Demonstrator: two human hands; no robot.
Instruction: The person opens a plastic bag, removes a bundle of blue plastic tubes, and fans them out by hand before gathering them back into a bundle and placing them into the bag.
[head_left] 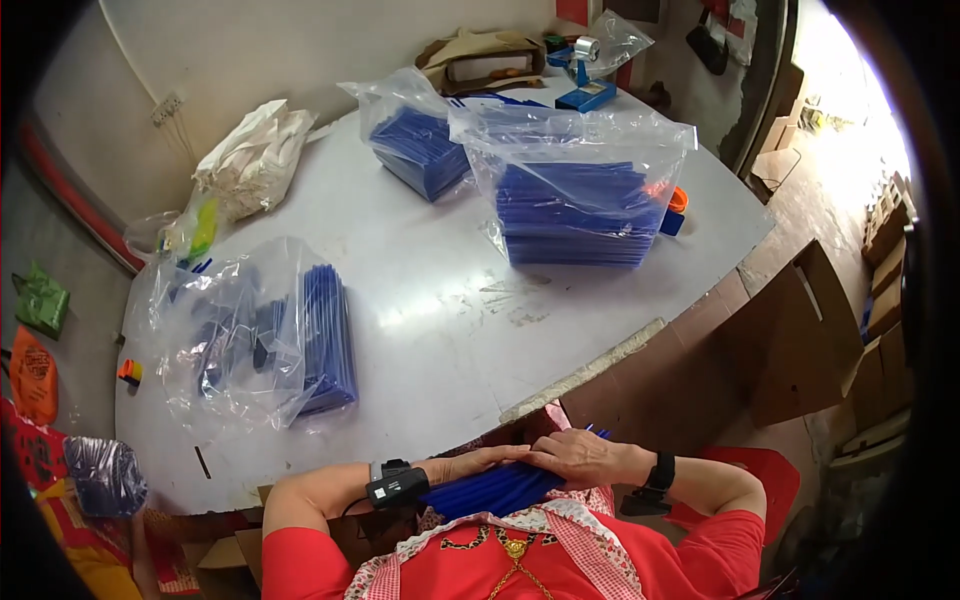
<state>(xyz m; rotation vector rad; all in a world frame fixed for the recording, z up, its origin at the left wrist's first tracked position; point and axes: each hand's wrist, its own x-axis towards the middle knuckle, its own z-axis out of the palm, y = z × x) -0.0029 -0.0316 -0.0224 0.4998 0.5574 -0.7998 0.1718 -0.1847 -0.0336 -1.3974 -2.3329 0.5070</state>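
A bundle of thin blue sticks (490, 492) lies across my lap, close against my body, with a few tips poking out past my right hand. My left hand (480, 461) reaches over the far side of the bundle, its fingers meeting my right hand. The right hand (585, 455) wraps over the bundle's right end. The undersides of both hands are hidden. On the table, to the left, a clear plastic bag (215, 350) lies around a stack of blue sticks (328, 340). Farther off stand two more clear bags (580, 215) (418, 145) filled with similar blue sticks.
The white table (420, 320) has a chipped front edge (585, 368). A white sack (255, 160), a brown paper bag (480, 60) and a blue stand (587, 95) sit along its back. Orange tape (678, 200) lies right; an open carton (790, 340) stands beyond. Someone holds a wrapped pack (105, 478) at left.
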